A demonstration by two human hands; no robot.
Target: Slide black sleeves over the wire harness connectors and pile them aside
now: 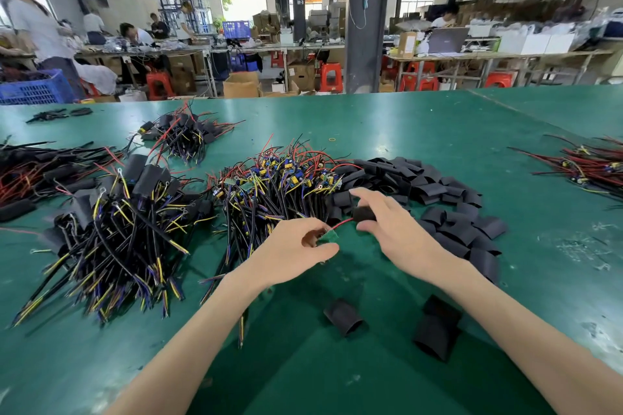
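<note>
My left hand [296, 251] pinches a small green circuit board [330, 235] of one wire harness, just in front of the heap of unsleeved harnesses [273, 178]. A red wire [340, 223] runs from that board into a black sleeve [364, 213], which my right hand [394, 222] grips between thumb and fingers. Behind my right hand lies the heap of loose black sleeves [421, 189]. To the left is a pile of sleeved harnesses [124, 212].
Two loose sleeves [344, 316] [436, 330] lie on the green table [371, 125] near me. More harness bundles sit at the far left [43, 168], back left [188, 135] and far right [593, 165]. Other workers and benches fill the background.
</note>
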